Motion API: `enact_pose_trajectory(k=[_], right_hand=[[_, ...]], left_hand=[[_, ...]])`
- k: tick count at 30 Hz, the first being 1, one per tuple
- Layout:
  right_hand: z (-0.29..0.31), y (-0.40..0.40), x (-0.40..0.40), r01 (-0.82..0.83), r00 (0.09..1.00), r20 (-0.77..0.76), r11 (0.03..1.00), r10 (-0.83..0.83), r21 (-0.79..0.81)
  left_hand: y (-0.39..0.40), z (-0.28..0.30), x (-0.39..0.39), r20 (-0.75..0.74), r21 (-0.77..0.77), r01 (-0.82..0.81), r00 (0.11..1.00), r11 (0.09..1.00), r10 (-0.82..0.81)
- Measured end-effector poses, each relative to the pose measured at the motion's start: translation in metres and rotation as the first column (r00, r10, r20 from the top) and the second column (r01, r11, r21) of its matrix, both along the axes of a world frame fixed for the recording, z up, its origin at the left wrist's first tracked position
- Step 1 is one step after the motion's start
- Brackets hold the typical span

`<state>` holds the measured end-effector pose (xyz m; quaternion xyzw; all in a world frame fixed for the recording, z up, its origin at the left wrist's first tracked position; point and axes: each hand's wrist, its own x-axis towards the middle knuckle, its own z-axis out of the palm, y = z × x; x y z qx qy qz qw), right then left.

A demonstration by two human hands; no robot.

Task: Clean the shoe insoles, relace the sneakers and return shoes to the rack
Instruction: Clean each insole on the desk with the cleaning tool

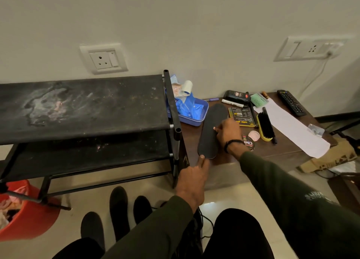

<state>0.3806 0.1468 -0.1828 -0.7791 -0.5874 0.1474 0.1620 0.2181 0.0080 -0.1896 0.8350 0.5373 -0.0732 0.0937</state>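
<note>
A black insole (210, 128) lies flat on the low brown table (282, 151), toe end toward the wall. My left hand (191, 180) pinches its near heel end at the table's front edge. My right hand (228, 134) rests on the insole's right side, fingers pinched on something small that I cannot make out. Three more black insoles (118, 212) lie on the tiled floor below the black shoe rack (83, 106), whose two fabric shelves hold no shoes.
A blue tray (192, 114) with packets stands at the table's back left. A yellow-backed shoe brush (266, 127), polish tins (250, 142), a yellow box, a marker, a green comb, a remote (291, 103) and white paper share the table. A red bucket (25, 210) sits at the left.
</note>
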Motion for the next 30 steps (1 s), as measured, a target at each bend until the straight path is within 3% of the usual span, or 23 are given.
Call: enact_pose_trajectory(k=[7,14,18,22,26,30], right_hand=[[-0.014,-0.080,-0.011,-0.201,0.979,-0.003,0.976,0.202,0.085],[-0.023,-0.052,-0.003,-0.240,0.968,0.094,0.968,0.233,0.071],[-0.016,-0.006,0.008,-0.192,0.965,0.191,0.980,0.179,0.049],[-0.006,0.049,0.019,-0.137,0.967,0.222,0.989,0.124,0.047],[-0.002,0.093,0.028,-0.007,0.986,0.166,0.994,-0.011,0.108],[-0.001,0.117,0.033,0.087,0.996,0.010,0.989,-0.088,0.118]], left_hand=[[0.002,0.003,0.000,0.060,0.030,-0.005,0.998,1.000,0.003],[0.022,0.037,0.022,-0.068,0.048,0.086,0.994,0.995,-0.083],[0.024,0.041,0.028,-0.126,0.006,0.169,0.978,0.986,-0.167],[0.023,0.033,0.026,-0.091,0.015,0.156,0.984,0.988,-0.154],[0.026,0.028,0.021,-0.034,0.027,0.147,0.989,0.989,-0.146],[0.025,0.026,0.021,-0.056,-0.004,0.165,0.985,0.986,-0.165]])
